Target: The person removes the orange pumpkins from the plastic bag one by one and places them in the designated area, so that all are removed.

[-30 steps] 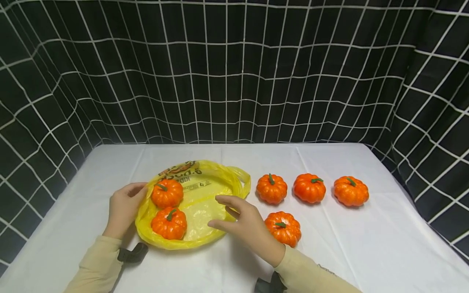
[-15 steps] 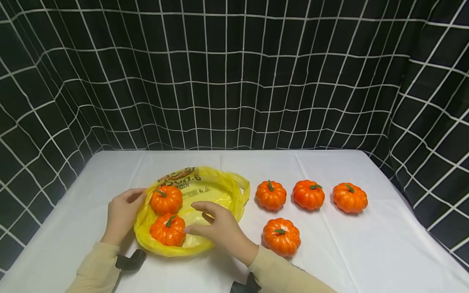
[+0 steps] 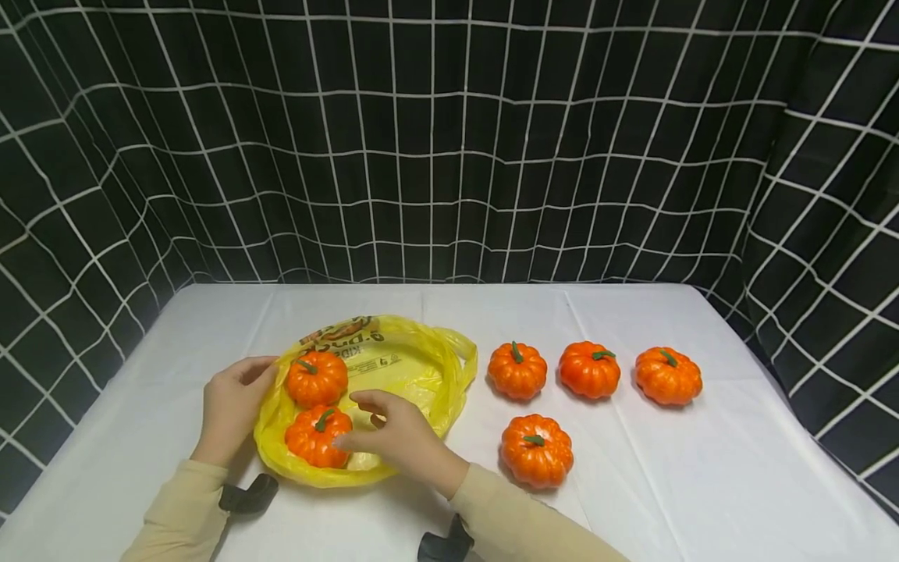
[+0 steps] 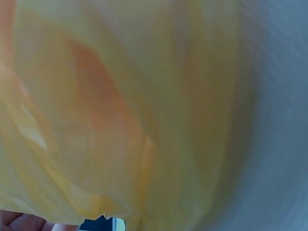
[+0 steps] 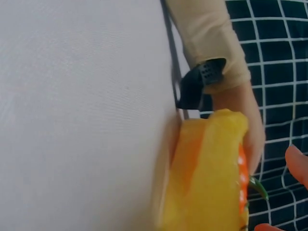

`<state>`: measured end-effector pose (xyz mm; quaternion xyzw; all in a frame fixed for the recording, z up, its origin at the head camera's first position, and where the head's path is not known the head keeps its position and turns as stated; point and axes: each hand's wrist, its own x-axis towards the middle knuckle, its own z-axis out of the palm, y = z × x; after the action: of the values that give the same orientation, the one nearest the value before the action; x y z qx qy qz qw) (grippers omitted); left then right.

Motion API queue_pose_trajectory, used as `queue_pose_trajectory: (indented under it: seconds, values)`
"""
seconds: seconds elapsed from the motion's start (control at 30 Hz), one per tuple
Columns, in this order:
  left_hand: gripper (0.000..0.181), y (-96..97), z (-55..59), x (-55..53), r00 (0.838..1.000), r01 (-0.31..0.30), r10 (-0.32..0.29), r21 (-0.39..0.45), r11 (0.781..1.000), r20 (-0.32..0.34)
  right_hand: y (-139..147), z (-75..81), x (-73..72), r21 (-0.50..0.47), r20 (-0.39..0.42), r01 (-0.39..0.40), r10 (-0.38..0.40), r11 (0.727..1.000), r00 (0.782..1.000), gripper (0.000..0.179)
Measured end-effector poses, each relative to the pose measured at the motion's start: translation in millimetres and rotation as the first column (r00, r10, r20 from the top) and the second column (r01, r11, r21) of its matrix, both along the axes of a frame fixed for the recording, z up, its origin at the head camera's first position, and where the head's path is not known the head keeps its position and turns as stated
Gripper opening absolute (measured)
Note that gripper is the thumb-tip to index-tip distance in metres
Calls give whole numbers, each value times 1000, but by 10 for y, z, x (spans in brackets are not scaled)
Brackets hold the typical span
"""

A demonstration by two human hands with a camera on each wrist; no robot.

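Observation:
A yellow plastic bag (image 3: 393, 355) with dark print lies with its mouth facing up, its rim spread into a round. Two small orange pumpkins with green stems sit inside at its left: a rear pumpkin (image 3: 318, 382) and a front pumpkin (image 3: 312, 435). My left hand (image 3: 232, 402) pinches the bag's left rim; bag film (image 4: 159, 72) fills most of the left wrist view. Over the bag, my right hand (image 3: 403, 437) is held with fingers apart and nothing in it, thumb tip overlapping the front pumpkin's right side. In the right wrist view its thumb (image 5: 298, 166) shows at the edge.
Right of the bag, three pumpkins stand in a row: a left one (image 3: 517, 371), a middle one (image 3: 590, 370) and a right one (image 3: 669, 376). Another pumpkin (image 3: 537, 451) sits nearer. A black gridded curtain (image 3: 449, 140) surrounds the white-covered table (image 3: 702, 484).
My right hand has moved left across the bag, from its right side to the front pumpkin. The left hand stays at the rim. The head view has tilted slightly.

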<state>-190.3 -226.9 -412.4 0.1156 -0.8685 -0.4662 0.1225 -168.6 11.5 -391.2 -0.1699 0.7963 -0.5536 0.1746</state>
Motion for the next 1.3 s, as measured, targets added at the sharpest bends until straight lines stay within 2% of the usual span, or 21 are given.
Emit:
queue_pose_trajectory:
  seconds: [0.13,0.37,0.67,0.9,1.3]
  values:
    - [36,-7,2,7,1000,-4,4,5,1000,10,-71,-29,7,63,28,-21,19,998,999,69]
    - [36,-9,-15,-22,1000,-1,1,-1,1000,6,-142,-74,-7,64,49,-11,8,998,999,78]
    - [35,-12,-35,-5,1000,-7,7,-11,1000,4,-184,-144,-13,116,42,-10,6,993,999,77]
    - [36,-14,-18,-10,1000,-2,2,-7,1000,7,-236,-193,-20,139,-1,-9,10,990,1000,76]
    - [39,-13,-9,6,999,14,-14,2,1000,30,-253,-149,-43,212,13,-2,-1,977,1000,75]
